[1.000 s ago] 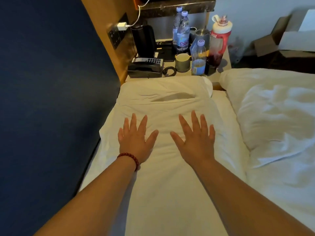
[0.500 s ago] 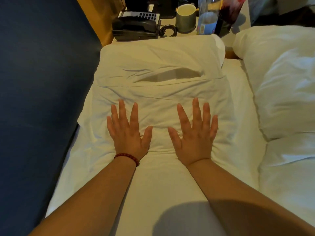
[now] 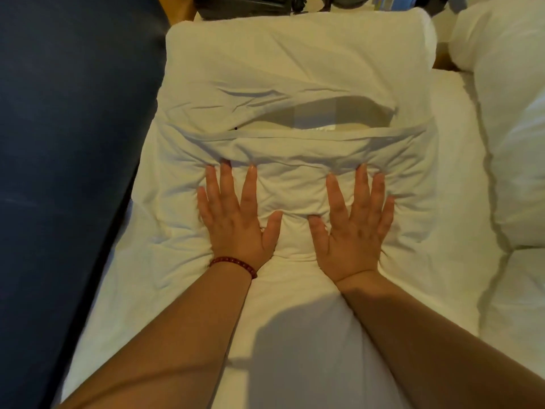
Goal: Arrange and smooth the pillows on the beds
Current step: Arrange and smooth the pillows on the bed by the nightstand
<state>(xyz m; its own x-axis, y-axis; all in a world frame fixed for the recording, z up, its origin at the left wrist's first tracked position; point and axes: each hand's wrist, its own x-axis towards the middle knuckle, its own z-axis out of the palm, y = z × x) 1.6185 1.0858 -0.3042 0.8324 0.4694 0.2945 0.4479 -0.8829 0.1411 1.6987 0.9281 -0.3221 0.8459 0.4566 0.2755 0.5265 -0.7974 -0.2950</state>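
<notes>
While the plump white fabric pillow (image 3: pixel 295 63) lies on the white-sheeted bed (image 3: pixel 460 178) just beside the dark blue padded wall panel (image 3: pixel 65 143), both palms press it flat: left hand (image 3: pixel 236 222) and right hand (image 3: pixel 354 228), fingers (image 3: pixel 249 190) splayed wide, holding nothing. Creases bunch at the fingertips, so I'd judge sweeping outward with even pressure best, then closing the gaping case opening (image 3: pixel 330 113).

dark items (image 3: pixel 236 5): cut by top edge | right pillow (image 3: pixel 516 143): cropped right
</notes>
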